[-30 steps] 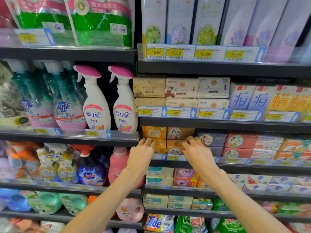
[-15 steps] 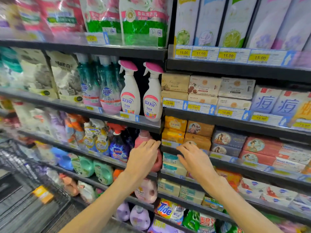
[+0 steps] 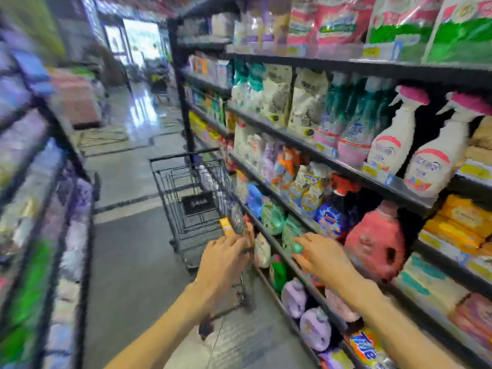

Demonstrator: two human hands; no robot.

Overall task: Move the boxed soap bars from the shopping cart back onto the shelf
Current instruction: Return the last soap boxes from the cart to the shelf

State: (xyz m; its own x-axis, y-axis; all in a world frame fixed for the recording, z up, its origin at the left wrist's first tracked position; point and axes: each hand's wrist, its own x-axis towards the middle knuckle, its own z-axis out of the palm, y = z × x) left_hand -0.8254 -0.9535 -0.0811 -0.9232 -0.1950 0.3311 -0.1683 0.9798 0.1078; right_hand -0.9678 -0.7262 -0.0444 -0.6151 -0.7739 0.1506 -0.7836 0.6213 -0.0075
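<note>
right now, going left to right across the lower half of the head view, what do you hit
Blurred left-hand shelving → shopping cart → left hand → right hand → pink detergent jug → yellow boxed soap bars on the right-hand shelf.

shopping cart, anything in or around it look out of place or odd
One thing: a small yellow-orange boxed soap bar sits in the shopping cart, near its shelf-side wall, though stacks of similar yellow boxes sit on the shelf. The frame is heavily blurred, so nothing can be judged spilled or damaged.
</note>
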